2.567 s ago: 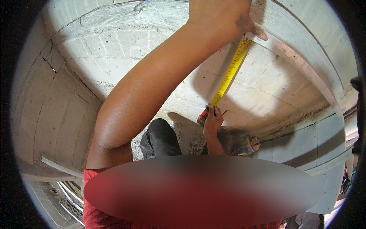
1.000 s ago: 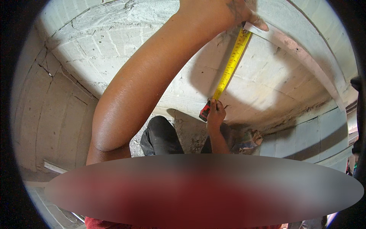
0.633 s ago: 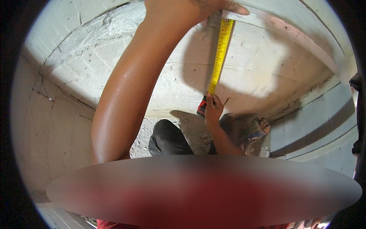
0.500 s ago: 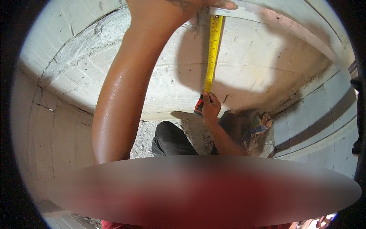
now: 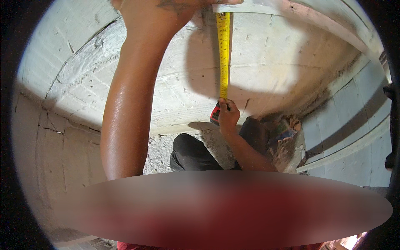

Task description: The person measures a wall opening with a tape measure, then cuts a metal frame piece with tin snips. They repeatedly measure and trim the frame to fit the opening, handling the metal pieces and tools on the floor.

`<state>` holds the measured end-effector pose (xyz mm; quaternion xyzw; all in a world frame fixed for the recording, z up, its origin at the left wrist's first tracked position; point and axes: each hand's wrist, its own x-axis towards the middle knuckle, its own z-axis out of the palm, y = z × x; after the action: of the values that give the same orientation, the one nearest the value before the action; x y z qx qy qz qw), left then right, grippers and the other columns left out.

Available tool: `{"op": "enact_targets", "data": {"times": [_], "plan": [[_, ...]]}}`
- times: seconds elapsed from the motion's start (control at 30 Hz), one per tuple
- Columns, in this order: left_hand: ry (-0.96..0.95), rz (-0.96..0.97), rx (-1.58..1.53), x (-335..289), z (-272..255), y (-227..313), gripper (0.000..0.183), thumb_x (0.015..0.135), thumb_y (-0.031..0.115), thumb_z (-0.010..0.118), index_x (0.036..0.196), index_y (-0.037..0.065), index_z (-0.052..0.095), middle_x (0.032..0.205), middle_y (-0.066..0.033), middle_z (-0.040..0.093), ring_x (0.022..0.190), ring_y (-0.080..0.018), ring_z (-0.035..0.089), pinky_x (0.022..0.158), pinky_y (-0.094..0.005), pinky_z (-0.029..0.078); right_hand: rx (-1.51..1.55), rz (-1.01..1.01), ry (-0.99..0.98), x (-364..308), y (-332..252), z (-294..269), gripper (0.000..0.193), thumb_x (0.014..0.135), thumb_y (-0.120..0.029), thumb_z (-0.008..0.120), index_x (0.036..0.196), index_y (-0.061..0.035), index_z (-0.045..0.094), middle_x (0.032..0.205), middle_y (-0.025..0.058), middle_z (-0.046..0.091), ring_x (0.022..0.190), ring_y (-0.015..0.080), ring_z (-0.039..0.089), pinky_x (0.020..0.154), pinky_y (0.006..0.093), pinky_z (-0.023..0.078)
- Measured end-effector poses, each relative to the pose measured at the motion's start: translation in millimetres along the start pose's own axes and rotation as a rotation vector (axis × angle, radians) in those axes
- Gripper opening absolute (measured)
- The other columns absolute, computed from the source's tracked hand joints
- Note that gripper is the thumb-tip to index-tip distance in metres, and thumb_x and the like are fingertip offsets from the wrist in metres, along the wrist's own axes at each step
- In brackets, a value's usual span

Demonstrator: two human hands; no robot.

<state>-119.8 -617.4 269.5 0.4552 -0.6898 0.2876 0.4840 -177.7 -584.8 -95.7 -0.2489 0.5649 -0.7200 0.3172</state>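
Note:
My right hand [image 5: 228, 117] is closed round a red-and-black tape measure [image 5: 215, 113] low against the wall. Its yellow blade [image 5: 223, 54] runs straight up the wall, and the metal end sits just under a white strip [image 5: 266, 9] at the top. My left hand [image 5: 166, 12] reaches up to that strip beside the blade's end. One finger lies along the strip; the upper edge of the view cuts off most of the others, but the hand looks closed on it.
The off-white wall [image 5: 166, 96] is rough and cracked. Below it my dark-trousered knee [image 5: 189, 150] is by rough grey ground [image 5: 158, 154]. A crumpled bundle [image 5: 287, 129] lies at the right corner, next to a pale side wall [image 5: 341, 116]. A blurred patch covers the lower middle.
The view has shifted a little, so the blade and both hands appear slightly further left. Both hands keep their places on the tape measure and the strip.

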Motion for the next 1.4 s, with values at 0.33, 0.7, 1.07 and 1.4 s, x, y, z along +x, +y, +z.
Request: {"op": "enact_targets", "data": {"times": [0.33, 0.7, 1.07, 1.4], "plan": [[0.013, 0.015, -0.016, 0.4, 3.1, 4.9, 0.126, 0.039, 0.061, 0.085, 0.144, 0.012, 0.033, 0.152, -0.0235, 0.023, 0.142, -0.0409, 0.018, 0.113, -0.0574, 0.023, -0.005, -0.075, 0.097, -8.1, -11.1, 9.8, 0.022, 0.088, -0.020, 0.072, 0.088, 0.0016, 0.068, 0.072, 0.0012, 0.062, 0.063, 0.0051, 0.050, 0.058, 0.0235, 0.044], [-0.353, -0.021, 0.097, 11.9, -12.7, -8.4, 0.066, 0.057, 0.067, 0.078, 0.093, 0.013, 0.065, 0.071, -0.0055, 0.065, 0.063, -0.0208, 0.065, 0.062, -0.0400, 0.053, 0.044, 0.024, 0.096, -9.7, -7.8, 16.7, 0.023, 0.087, -0.022, 0.072, 0.080, -0.0010, 0.066, 0.067, 0.0024, 0.060, 0.057, 0.0075, 0.049, 0.052, 0.0263, 0.042], [-0.504, -0.456, -0.602, -8.7, -18.2, 17.4, 0.077, 0.072, 0.054, 0.078, 0.101, -0.011, 0.048, 0.065, -0.0137, 0.063, 0.053, -0.0166, 0.062, 0.036, -0.0259, 0.043, 0.121, -0.097, 0.112, -9.4, -6.3, 18.6, 0.020, 0.087, -0.019, 0.072, 0.084, 0.0006, 0.067, 0.067, 0.0011, 0.059, 0.060, 0.0057, 0.048, 0.056, 0.0246, 0.041], [-0.540, -0.530, -0.729, -21.2, 3.9, 13.0, 0.089, 0.084, 0.061, 0.061, 0.114, -0.021, 0.041, 0.085, -0.0255, 0.065, 0.056, -0.0212, 0.067, 0.035, -0.0252, 0.047, 0.172, 0.091, 0.069, -7.0, -5.4, 18.1, 0.019, 0.088, -0.018, 0.071, 0.084, 0.0001, 0.065, 0.069, -0.0005, 0.059, 0.060, 0.0056, 0.049, 0.057, 0.0242, 0.041]]}}
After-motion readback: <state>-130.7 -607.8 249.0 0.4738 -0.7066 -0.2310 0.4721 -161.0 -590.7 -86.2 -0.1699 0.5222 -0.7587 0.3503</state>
